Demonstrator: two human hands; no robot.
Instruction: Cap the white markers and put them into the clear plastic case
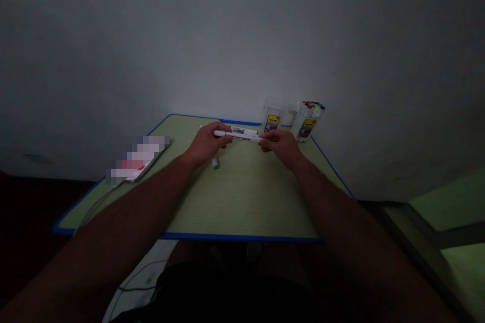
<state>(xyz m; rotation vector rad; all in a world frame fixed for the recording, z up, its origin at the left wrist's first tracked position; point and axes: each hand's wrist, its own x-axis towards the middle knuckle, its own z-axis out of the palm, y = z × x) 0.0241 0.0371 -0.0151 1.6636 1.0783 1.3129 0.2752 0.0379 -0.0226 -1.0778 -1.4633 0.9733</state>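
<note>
Both hands hold one white marker (244, 136) level above the table, one near each end. My left hand (210, 142) pinches its left part, with the white tip sticking out past the fingers. On the right end, my right hand (280, 145) is closed with thumb and fingertips. Just behind it lies another white marker (250, 130) with dark print, partly covered. Under my left hand rests a marker with a green end (215, 165), its middle hidden by the hand.
A clear plastic case (273, 116) with a yellow label stands by the wall. To its right, a second case (307, 121) holds several markers with coloured ends. A tablet or phone (146, 159) with a cable lies at the left. Blue edging (242, 236) borders the table.
</note>
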